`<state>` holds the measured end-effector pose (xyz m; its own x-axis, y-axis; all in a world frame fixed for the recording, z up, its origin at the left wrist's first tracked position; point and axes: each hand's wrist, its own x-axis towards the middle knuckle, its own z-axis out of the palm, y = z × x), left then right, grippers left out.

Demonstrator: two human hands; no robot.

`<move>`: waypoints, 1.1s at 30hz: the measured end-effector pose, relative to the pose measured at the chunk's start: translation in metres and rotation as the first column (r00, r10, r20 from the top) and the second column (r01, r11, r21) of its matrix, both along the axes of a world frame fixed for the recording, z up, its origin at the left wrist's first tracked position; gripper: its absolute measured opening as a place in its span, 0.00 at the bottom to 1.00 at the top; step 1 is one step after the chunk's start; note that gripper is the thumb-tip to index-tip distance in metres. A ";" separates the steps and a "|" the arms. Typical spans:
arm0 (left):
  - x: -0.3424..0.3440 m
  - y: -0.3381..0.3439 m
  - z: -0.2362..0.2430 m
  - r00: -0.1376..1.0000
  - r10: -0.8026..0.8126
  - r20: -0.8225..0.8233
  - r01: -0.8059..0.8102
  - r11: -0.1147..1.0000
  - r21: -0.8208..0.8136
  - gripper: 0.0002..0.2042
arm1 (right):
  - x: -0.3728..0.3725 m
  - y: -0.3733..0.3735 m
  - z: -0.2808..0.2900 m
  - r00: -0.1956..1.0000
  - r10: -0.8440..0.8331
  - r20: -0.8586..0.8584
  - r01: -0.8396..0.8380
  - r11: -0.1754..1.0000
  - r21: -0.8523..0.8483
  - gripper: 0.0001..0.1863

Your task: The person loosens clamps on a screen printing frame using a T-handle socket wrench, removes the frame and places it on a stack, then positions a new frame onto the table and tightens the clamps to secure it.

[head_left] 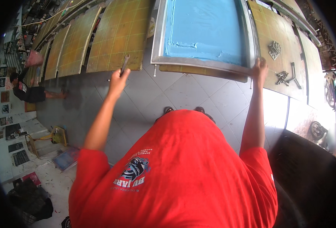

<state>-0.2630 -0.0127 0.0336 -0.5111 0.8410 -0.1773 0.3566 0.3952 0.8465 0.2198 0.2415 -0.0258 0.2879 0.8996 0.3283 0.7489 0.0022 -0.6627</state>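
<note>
My left hand (117, 83) is closed around an open-ended wrench (126, 62), its jaw end pointing away from me. My right hand (260, 71) grips the near right corner of a metal screen-printing frame (202, 62). Light blue ink or coating (209, 28) covers the screen inside, with a thicker ridge near the front left. Below the frame's near edge, a board (198, 71) partly shows. One long bolt (155, 70) hangs at the near left corner, another (251, 83) under my right hand. What my right fingertips touch beneath the corner is hidden.
Boards with yellow grid lines (118, 32) line the left. On the right board (265, 26) lie a metal bracket (274, 50), several bolts (282, 78) and an angled metal tool (295, 76). Another person (33, 93) is at far left. Tiled floor (183, 89) lies below.
</note>
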 end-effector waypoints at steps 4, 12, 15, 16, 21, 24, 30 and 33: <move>0.054 -0.009 -0.043 0.911 0.245 0.331 -0.283 0.956 0.071 0.15 | 0.003 -0.041 0.013 0.972 0.052 -0.231 -0.020 0.990 0.138 0.17; 0.085 0.021 -0.096 0.869 0.356 0.343 -0.426 0.891 0.156 0.11 | 0.015 -0.155 -0.046 0.837 -0.076 -0.541 0.026 0.995 -0.100 0.15; 0.088 0.022 -0.089 0.865 0.326 0.381 -0.382 0.921 0.080 0.10 | 0.021 -0.175 -0.052 0.733 -0.174 -0.658 0.033 0.975 -0.220 0.14; 0.090 0.022 -0.088 0.860 0.316 0.400 -0.376 0.923 0.078 0.10 | 0.020 -0.178 -0.048 0.700 -0.198 -0.686 0.025 0.967 -0.254 0.14; 0.088 0.019 -0.094 0.800 0.306 0.516 -0.381 0.924 0.042 0.12 | -0.001 -0.180 -0.035 0.736 -0.121 -0.666 -0.088 0.958 -0.272 0.13; 0.088 0.017 -0.102 0.552 0.218 0.805 -0.395 0.919 0.022 0.12 | -0.038 -0.183 -0.026 0.656 -0.045 -0.754 -0.258 0.925 -0.280 0.13; 0.093 0.022 -0.106 0.418 0.235 0.877 -0.398 0.916 -0.055 0.13 | -0.125 -0.186 -0.010 0.567 0.132 -0.813 -0.653 0.675 -0.345 0.15; 0.090 0.022 -0.113 0.360 0.254 0.898 -0.451 0.890 -0.071 0.13 | -0.145 -0.188 -0.006 0.531 0.197 -0.824 -0.741 0.581 -0.338 0.16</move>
<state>-0.1729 0.0090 -0.0798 -0.4188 0.6857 -0.5953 -0.7410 0.1209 0.6605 0.0743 0.0539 -0.0321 -0.3782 0.8384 -0.3924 0.1230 -0.3746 -0.9190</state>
